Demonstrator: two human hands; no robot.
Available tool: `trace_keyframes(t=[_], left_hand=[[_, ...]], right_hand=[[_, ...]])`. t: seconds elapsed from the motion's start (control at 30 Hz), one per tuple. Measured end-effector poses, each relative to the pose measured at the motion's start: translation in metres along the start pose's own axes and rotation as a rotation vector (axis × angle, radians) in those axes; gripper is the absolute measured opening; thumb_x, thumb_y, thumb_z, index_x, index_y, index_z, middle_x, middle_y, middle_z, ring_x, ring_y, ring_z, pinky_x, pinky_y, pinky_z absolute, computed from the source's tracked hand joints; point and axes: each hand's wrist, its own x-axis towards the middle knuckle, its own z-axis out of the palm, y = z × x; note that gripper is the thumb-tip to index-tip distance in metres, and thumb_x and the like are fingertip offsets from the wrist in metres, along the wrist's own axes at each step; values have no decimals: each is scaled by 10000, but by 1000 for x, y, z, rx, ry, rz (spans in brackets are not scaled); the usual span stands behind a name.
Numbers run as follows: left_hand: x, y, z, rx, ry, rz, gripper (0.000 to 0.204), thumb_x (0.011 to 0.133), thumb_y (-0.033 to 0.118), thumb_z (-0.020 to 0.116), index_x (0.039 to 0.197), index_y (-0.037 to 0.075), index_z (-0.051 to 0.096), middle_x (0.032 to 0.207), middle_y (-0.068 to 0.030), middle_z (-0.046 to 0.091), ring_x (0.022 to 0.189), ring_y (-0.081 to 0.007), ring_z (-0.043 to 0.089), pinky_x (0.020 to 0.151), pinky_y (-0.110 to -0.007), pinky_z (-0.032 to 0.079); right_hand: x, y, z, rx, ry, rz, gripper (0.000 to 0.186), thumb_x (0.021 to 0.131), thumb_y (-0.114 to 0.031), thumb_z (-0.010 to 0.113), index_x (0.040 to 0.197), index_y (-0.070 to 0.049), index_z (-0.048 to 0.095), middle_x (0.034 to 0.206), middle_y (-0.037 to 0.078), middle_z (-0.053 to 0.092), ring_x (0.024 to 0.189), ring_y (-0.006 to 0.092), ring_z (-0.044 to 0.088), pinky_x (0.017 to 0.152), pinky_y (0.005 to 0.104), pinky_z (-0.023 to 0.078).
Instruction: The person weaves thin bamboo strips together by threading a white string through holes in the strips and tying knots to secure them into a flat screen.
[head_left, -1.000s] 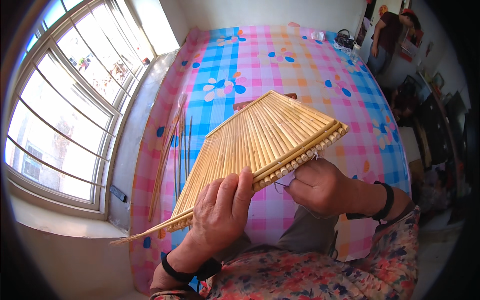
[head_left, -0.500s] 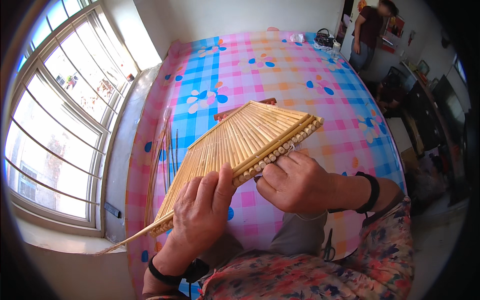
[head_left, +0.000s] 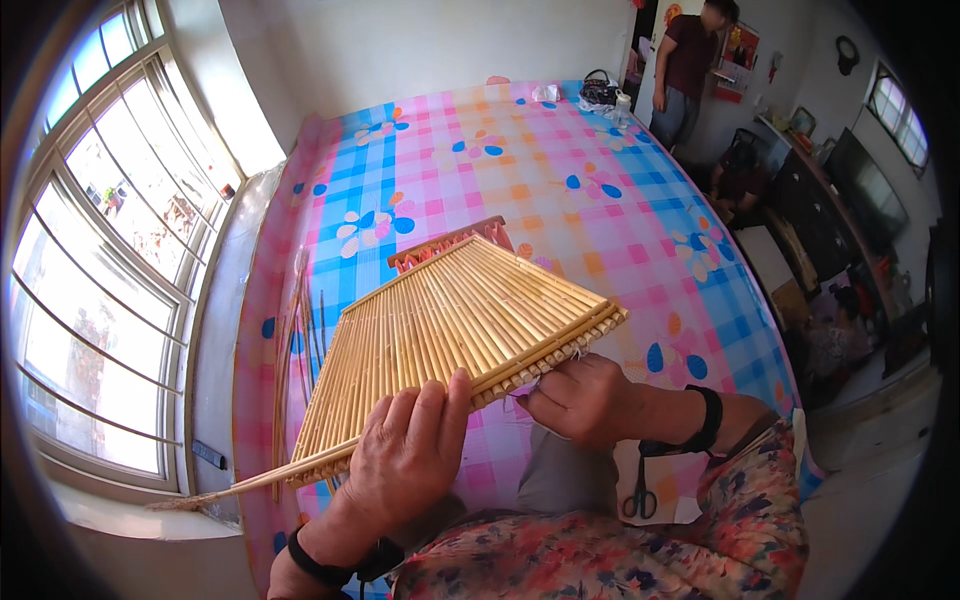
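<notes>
A mat of pale reed sticks point(head_left: 440, 320) slants up away from me, its near edge a row of round ends bound along thicker rods. My left hand point(head_left: 405, 450) grips that edge, where a long stick with a frayed tip sticks out leftward. My right hand point(head_left: 580, 400) is closed just under the edge to the right, by some white thread and a thin dark item whose nature I cannot make out. Black-handled scissors point(head_left: 640, 503) lie by my right leg. A wooden bar with pink material point(head_left: 425, 250) shows behind the mat.
Loose thin canes point(head_left: 293, 340) lie on the checked bed cover point(head_left: 500, 180), near a barred window point(head_left: 100, 300). A black bag point(head_left: 598, 90) sits at the back. Right of the bed are a standing person point(head_left: 683, 70), a seated person point(head_left: 738, 180), a cabinet and a screen point(head_left: 870, 195).
The view has tilted, showing more of the back wall and right side. The mat and both hands appear lower and further left; scissors have come into view. Both hands keep their grip.
</notes>
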Motion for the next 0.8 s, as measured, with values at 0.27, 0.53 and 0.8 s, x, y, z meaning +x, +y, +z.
trace_keyframes(t=[0.27,0.53,0.8], left_hand=[[15,-4,-2,-23,13,-25,436,809,72,613,1214,-73,538,896,-100,541,737,-204,560,624,-328,472],[3,-8,1,-37,36,-50,423,834,84,647,1218,-54,538,933,-128,564,739,-275,572,618,-390,477],[-4,-2,6,-60,-1,-69,434,830,93,652,1230,-36,546,927,-122,577,748,-275,575,647,-395,491]], right_hand=[[23,-7,-21,-129,-34,122,115,671,-126,615,717,-78,521,653,34,425,546,173,512,469,303,434],[37,-12,-9,-283,2,67,110,715,-165,594,685,-94,516,657,19,424,560,137,499,463,269,405],[16,-9,-2,-118,94,2,110,640,-157,601,685,-88,527,660,13,444,568,143,510,483,278,402]])
